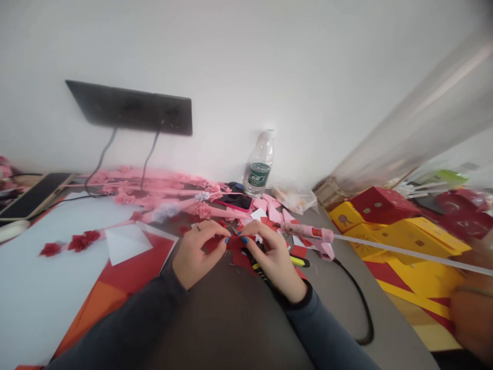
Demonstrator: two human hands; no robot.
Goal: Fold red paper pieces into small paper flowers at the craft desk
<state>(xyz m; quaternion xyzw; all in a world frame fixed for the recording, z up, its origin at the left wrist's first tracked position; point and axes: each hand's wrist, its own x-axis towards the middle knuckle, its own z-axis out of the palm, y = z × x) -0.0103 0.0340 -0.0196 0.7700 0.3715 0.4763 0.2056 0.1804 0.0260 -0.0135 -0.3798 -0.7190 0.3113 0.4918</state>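
Between my two hands, above the dark grey table, is a small piece of red paper (234,243). My left hand (200,252) pinches its left side with thumb and finger. My right hand (271,254) pinches the right side, fingertips close to those of the left. Just beyond my right hand lies a pink glue gun (308,232) with a long white glue stick (408,253) in its back end. A black and yellow-green tool (299,261) is partly hidden under my right hand. Red, pink and white paper scraps (272,211) lie around both hands.
Pink paper-flower branches (165,187) stretch along the wall. Behind my hands are a phone (234,201) and a water bottle (260,167). Red and orange sheets (127,275) lie left; yellow and red boxes (389,216) stand right. Another person's blurred hand (472,313) is at the right edge.
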